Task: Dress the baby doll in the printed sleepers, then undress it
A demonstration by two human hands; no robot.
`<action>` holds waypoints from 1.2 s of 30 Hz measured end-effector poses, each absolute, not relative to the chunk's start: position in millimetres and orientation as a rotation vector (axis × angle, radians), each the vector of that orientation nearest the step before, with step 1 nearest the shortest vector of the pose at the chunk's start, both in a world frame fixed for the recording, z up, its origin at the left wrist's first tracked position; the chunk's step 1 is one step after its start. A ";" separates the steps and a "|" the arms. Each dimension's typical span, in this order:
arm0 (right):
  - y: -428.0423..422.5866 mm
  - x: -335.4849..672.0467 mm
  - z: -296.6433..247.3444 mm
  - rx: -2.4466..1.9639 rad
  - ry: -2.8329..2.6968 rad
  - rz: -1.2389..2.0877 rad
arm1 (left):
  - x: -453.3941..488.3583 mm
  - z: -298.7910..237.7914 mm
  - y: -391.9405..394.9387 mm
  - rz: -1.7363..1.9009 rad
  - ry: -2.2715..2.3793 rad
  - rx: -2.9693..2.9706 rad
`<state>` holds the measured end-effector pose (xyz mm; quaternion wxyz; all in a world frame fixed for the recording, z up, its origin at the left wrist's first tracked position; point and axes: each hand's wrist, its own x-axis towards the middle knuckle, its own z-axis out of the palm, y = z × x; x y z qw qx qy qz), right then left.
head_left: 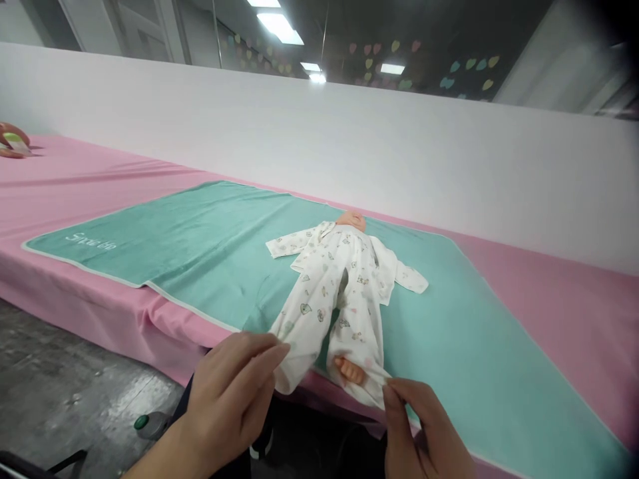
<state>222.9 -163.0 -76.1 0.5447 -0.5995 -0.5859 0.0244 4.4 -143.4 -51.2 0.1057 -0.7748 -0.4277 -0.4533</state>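
A baby doll (351, 220) lies on its back on a teal blanket (200, 233), its feet end toward me. It wears a white printed top (384, 263) with the sleeves spread out. White printed pants (344, 266) cover its body up to near the chin. My left hand (237, 386) pinches the edge of the left pant leg near its cuff. With thumb and forefinger, my right hand (419, 419) pinches the right leg's cuff, pulling the cloth outward. A bare doll foot (350, 370) shows at that cuff; the other foot is hidden.
Pink cloth (124, 169) covers the raised platform under the blanket. A white wall (349, 146) with dark glass above runs along the back. A bottle with a green cap (151, 424) lies on the grey floor. Part of a brown object (12, 140) shows far left.
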 end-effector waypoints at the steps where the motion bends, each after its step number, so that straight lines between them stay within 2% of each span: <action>1: -162.1 223.0 -73.8 -1.449 -1.362 0.079 | 4.0 -46.5 -148.0 -1.388 -1.304 -2.283; 5: -160.2 224.2 -89.1 -1.473 -1.322 0.174 | 0.7 -48.3 -156.6 -1.464 -1.406 -2.315; 9: -156.4 226.2 -113.3 -1.517 -1.369 0.332 | 1.7 -71.9 -147.8 -1.042 -1.231 -2.534; 13: -153.2 222.7 -112.7 -1.420 -1.469 0.440 | 5.4 -88.1 -137.5 -0.726 -1.194 -2.561; 17: -151.9 213.5 -91.0 -1.378 -1.520 0.528 | 8.0 -90.1 -133.2 -0.760 -1.194 -2.495; 21: -151.9 207.0 -70.1 -1.378 -1.505 0.617 | 11.2 -83.2 -138.6 -0.959 -1.127 -2.522; 26: -162.2 209.6 -88.3 -1.342 -1.505 0.644 | 12.6 -74.4 -152.5 -1.197 -1.006 -2.690; 31: -174.9 214.1 -132.7 -1.290 -1.419 0.560 | 32.3 -78.3 -142.2 -1.084 -1.213 -2.653; 36: -177.1 211.2 -127.1 -1.198 -1.409 0.399 | 71.7 -76.0 -126.0 -0.954 -1.208 -2.640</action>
